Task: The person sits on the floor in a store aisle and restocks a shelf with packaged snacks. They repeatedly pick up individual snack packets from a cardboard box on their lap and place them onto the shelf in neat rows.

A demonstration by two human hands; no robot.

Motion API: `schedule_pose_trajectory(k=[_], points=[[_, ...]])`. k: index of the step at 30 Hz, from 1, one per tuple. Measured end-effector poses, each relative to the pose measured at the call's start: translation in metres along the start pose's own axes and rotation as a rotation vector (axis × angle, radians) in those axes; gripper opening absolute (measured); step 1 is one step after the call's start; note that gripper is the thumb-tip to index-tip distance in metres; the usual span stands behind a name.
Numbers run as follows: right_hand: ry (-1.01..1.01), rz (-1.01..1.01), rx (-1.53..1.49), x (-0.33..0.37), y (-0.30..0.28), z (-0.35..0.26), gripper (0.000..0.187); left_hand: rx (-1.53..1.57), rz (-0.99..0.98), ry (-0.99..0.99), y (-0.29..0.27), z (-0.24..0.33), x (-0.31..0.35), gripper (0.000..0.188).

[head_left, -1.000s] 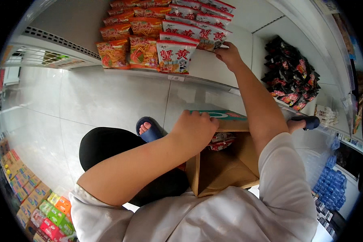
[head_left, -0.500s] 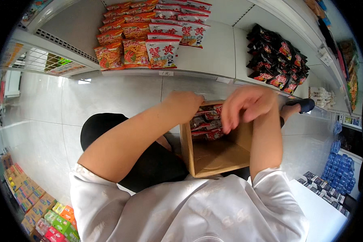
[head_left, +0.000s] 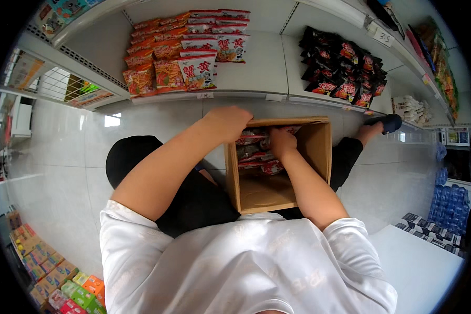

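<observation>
1. On my feed, the bags [head_left: 250, 156] sit in the box's [head_left: 316, 152] far-left part, just left of my right hand [head_left: 282, 142], the nearer one.
2. Its fingertips are hidden, so can't tell if it's grasping any.
3. Left hand [head_left: 231, 123] grips the box's far-left corner, tbh.

The left hand [head_left: 229, 123] grips the cardboard box [head_left: 316, 154] at its far left corner; the right hand [head_left: 283, 142] reaches in among red-printed packets [head_left: 250, 156] near the far edge. Orange packets [head_left: 167, 74] and white packets [head_left: 198, 71] reach the front edge of the shelf [head_left: 261, 78], black packets [head_left: 345, 67] farther right.
</observation>
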State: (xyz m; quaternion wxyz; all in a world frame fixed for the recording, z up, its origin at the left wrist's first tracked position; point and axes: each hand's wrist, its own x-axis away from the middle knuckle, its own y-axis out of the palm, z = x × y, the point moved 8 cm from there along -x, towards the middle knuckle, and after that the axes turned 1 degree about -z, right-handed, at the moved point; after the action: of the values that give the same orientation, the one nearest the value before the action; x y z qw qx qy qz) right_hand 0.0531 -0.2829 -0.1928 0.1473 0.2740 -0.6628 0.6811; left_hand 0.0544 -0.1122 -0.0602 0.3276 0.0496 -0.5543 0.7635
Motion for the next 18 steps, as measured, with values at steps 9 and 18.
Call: schedule_pose_trajectory(k=[9,18], points=[[0.021,0.027,0.076,0.043,-0.054,0.004,0.024,0.015,0.036,0.029,0.007,-0.008,0.003,0.02],[-0.402,0.383,-0.299,0.105,-0.142,0.007,0.015,-0.118,0.375,0.252,-0.03,0.029,0.025,0.051]])
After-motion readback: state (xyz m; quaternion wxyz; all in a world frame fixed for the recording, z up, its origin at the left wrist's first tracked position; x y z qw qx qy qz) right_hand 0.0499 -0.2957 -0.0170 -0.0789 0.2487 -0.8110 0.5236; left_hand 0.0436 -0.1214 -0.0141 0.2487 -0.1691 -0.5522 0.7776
